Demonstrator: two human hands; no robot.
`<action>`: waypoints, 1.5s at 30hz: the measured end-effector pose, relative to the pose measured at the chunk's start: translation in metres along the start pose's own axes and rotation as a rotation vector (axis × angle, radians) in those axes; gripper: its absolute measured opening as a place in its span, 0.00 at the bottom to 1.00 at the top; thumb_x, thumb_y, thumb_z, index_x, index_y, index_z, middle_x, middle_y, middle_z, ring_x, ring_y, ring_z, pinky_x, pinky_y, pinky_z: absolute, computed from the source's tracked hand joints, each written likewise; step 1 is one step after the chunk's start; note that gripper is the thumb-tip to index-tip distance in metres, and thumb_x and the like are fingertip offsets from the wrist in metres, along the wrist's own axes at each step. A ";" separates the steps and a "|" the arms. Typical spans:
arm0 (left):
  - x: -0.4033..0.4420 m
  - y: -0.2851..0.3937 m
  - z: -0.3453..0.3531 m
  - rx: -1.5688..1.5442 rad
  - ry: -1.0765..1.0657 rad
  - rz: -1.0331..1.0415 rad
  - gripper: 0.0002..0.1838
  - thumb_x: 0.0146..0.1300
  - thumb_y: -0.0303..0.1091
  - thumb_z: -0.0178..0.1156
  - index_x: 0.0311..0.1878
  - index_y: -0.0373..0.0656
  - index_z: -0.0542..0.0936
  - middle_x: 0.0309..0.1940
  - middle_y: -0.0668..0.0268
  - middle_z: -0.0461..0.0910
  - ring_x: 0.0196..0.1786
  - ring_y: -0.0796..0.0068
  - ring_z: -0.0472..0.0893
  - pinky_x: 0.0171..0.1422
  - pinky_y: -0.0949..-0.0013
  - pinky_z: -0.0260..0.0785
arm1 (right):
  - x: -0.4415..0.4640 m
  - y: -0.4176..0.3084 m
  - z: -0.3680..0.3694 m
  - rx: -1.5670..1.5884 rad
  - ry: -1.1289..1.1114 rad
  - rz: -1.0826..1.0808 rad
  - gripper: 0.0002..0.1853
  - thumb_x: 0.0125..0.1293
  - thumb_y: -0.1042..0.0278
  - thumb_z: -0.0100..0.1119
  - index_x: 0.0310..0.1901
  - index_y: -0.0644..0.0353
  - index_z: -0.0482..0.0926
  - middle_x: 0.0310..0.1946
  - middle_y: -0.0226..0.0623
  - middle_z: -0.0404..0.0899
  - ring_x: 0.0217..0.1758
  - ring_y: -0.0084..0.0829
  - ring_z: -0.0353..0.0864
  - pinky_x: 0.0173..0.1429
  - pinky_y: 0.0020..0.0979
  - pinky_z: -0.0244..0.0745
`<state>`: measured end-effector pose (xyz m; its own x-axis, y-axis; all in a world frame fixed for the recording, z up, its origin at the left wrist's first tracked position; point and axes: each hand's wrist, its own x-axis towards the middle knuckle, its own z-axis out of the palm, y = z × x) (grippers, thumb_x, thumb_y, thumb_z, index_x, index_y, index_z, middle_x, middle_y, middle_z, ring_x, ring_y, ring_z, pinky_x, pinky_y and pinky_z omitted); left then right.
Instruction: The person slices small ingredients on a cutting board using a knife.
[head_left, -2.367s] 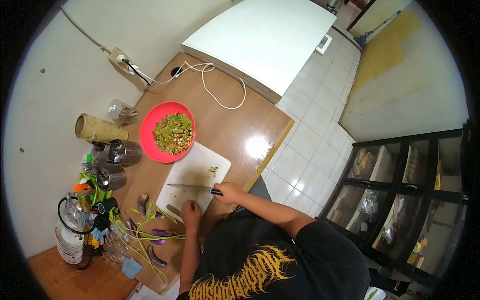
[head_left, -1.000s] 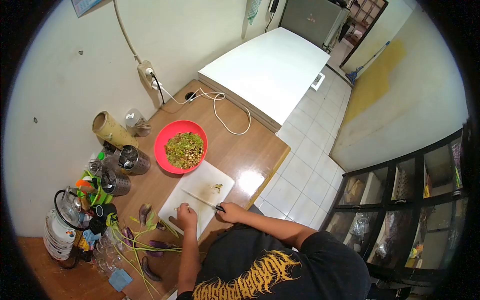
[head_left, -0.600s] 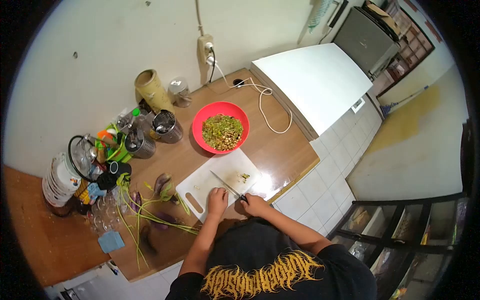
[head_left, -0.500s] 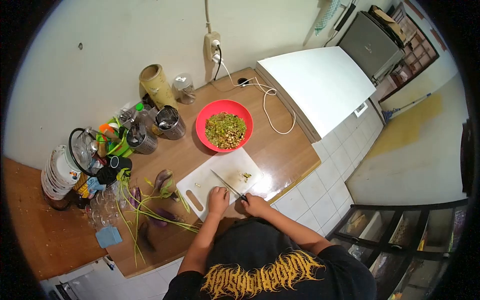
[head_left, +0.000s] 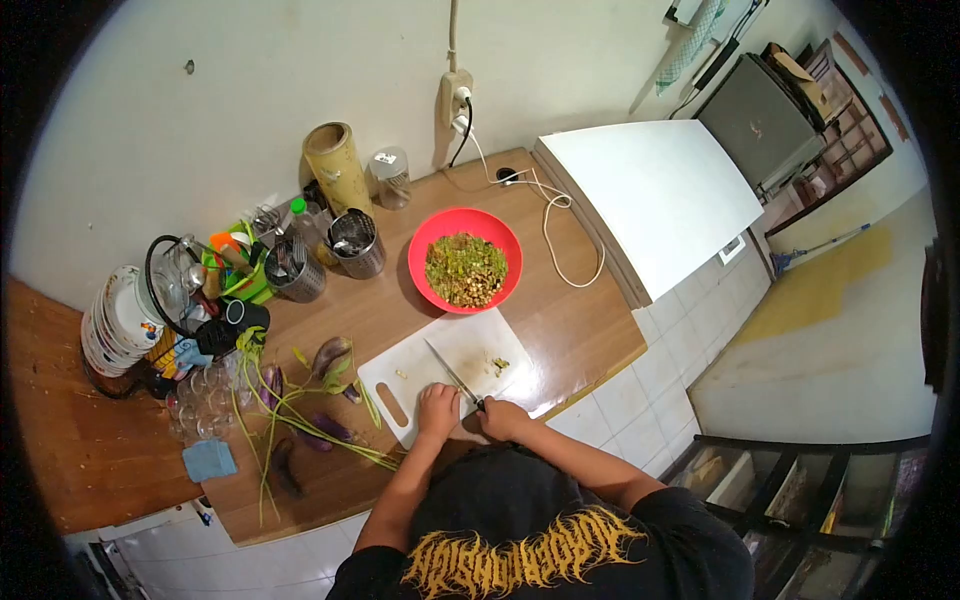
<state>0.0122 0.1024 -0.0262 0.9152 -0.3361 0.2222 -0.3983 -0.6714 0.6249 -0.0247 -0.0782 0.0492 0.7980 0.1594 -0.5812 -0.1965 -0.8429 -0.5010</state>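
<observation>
On the white cutting board (head_left: 408, 372) my left hand (head_left: 438, 408) rests with its fingers curled down; whatever lies under the fingertips is hidden or too small to name. Close to its right, my right hand (head_left: 504, 420) is wrapped around the black handle of a knife (head_left: 453, 368). The knife's blade lies slantwise over the board, its tip pointing away from me and to the left. A few small chopped pieces (head_left: 500, 366) sit on the board right of the blade. Beyond the board stands a red bowl (head_left: 415, 255) holding chopped green and pale pieces (head_left: 465, 270).
Long green beans (head_left: 290, 405) and several eggplants (head_left: 330, 427) lie left of the board. Utensil holders (head_left: 358, 255), glasses (head_left: 205, 400) and stacked plates (head_left: 100, 330) line the left side. A white cable (head_left: 548, 235) runs across the table beside a white panel (head_left: 650, 200).
The camera view has shifted slightly, so the scene sits lower. The knife has turned a little steeper, and my right hand is slightly closer to my left, which stays on the board.
</observation>
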 end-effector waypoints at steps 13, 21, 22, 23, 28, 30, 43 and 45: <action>-0.010 0.008 -0.009 0.036 0.028 0.041 0.05 0.59 0.30 0.63 0.38 0.42 0.81 0.39 0.58 0.77 0.49 0.51 0.77 0.57 0.48 0.68 | 0.009 -0.019 -0.001 -0.135 -0.003 0.065 0.19 0.75 0.58 0.47 0.52 0.69 0.72 0.38 0.62 0.85 0.43 0.60 0.87 0.49 0.55 0.80; -0.012 0.008 -0.002 0.056 0.021 0.006 0.06 0.58 0.29 0.62 0.40 0.42 0.81 0.40 0.58 0.77 0.50 0.51 0.77 0.57 0.48 0.68 | 0.011 -0.023 -0.006 -0.161 0.030 0.039 0.18 0.70 0.62 0.51 0.51 0.70 0.72 0.37 0.62 0.86 0.42 0.59 0.88 0.48 0.54 0.81; -0.012 0.008 -0.002 0.058 0.023 0.007 0.06 0.58 0.29 0.62 0.40 0.42 0.81 0.40 0.58 0.77 0.50 0.51 0.77 0.57 0.48 0.68 | 0.008 -0.025 -0.008 -0.161 0.031 0.036 0.18 0.70 0.62 0.51 0.51 0.70 0.72 0.37 0.62 0.86 0.42 0.59 0.88 0.48 0.54 0.81; -0.012 0.009 -0.003 0.045 0.034 0.002 0.06 0.59 0.28 0.62 0.40 0.42 0.81 0.40 0.57 0.77 0.49 0.51 0.77 0.56 0.48 0.68 | 0.006 -0.028 -0.009 -0.166 0.019 0.062 0.17 0.70 0.62 0.52 0.51 0.69 0.72 0.37 0.61 0.86 0.43 0.58 0.88 0.48 0.54 0.81; -0.011 0.008 -0.001 -0.026 0.078 -0.017 0.07 0.60 0.28 0.61 0.42 0.42 0.80 0.39 0.56 0.78 0.48 0.49 0.77 0.56 0.47 0.68 | 0.008 -0.028 -0.008 -0.197 0.015 0.107 0.17 0.69 0.63 0.52 0.51 0.68 0.73 0.39 0.59 0.86 0.44 0.57 0.88 0.48 0.52 0.82; -0.013 0.007 0.001 -0.041 0.118 -0.008 0.07 0.61 0.28 0.61 0.43 0.42 0.80 0.38 0.55 0.78 0.48 0.48 0.77 0.57 0.47 0.68 | 0.009 -0.028 -0.016 -0.191 0.043 0.027 0.17 0.68 0.62 0.53 0.51 0.68 0.73 0.39 0.59 0.87 0.45 0.57 0.88 0.49 0.51 0.82; -0.014 0.007 0.004 -0.023 0.066 -0.065 0.05 0.62 0.29 0.61 0.41 0.43 0.80 0.38 0.56 0.78 0.48 0.48 0.78 0.57 0.46 0.68 | 0.015 -0.026 -0.007 -0.237 0.035 0.023 0.15 0.67 0.67 0.53 0.49 0.68 0.73 0.38 0.57 0.87 0.44 0.56 0.88 0.48 0.51 0.82; -0.012 0.007 0.004 -0.035 0.089 -0.048 0.05 0.61 0.29 0.62 0.40 0.43 0.80 0.38 0.56 0.78 0.48 0.48 0.78 0.57 0.46 0.68 | 0.012 -0.026 -0.005 -0.227 0.043 0.019 0.14 0.67 0.67 0.53 0.49 0.68 0.73 0.37 0.57 0.87 0.43 0.56 0.89 0.48 0.51 0.82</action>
<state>-0.0021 0.0996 -0.0273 0.9357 -0.2431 0.2557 -0.3527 -0.6612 0.6621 -0.0071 -0.0564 0.0582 0.8199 0.1243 -0.5589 -0.0823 -0.9404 -0.3299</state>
